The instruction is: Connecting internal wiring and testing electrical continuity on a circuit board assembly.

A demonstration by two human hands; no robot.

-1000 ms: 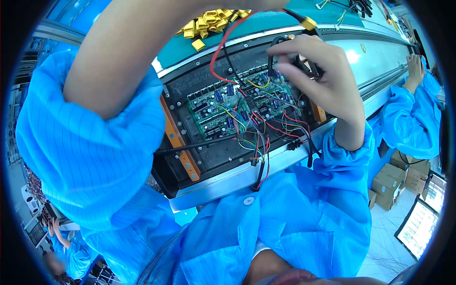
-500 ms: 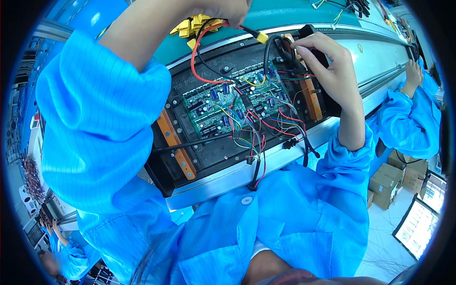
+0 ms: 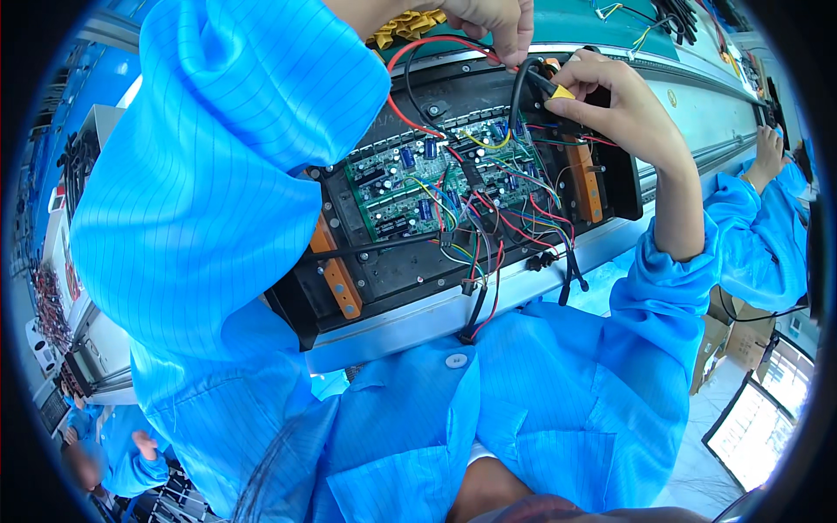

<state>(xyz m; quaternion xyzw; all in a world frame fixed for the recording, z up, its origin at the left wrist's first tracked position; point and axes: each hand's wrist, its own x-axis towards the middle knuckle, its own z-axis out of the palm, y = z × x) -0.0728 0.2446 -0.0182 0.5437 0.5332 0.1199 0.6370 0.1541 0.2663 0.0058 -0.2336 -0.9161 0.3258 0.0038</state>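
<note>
A green circuit board [image 3: 397, 190] with blue and black components sits in a black housing [image 3: 384, 288]. From its far edge rise a red cable [image 3: 397, 65] and a black one, arching to my left hand [image 3: 499, 24], which is closed on them above the housing's far side. My right hand [image 3: 615, 103], at the far right corner, pinches a yellow connector [image 3: 562, 91] at the cable end. A thick black cable [image 3: 518, 96] loops just left of that connector. Thin coloured wires [image 3: 488, 222] spread across the board's right and near sides.
Orange bars, one at left [image 3: 336, 275] and one at right [image 3: 586, 183], flank the board. Yellow connectors [image 3: 405, 28] lie piled on the green mat [image 3: 571, 26] beyond. The housing rests on a silver rail [image 3: 384, 347]. A co-worker's hand [image 3: 767, 157] is at far right.
My left hand has moved right with the red and black cables. Their yellow connector has come to my right hand, which now pinches it. The housing appears slightly shifted in view.
</note>
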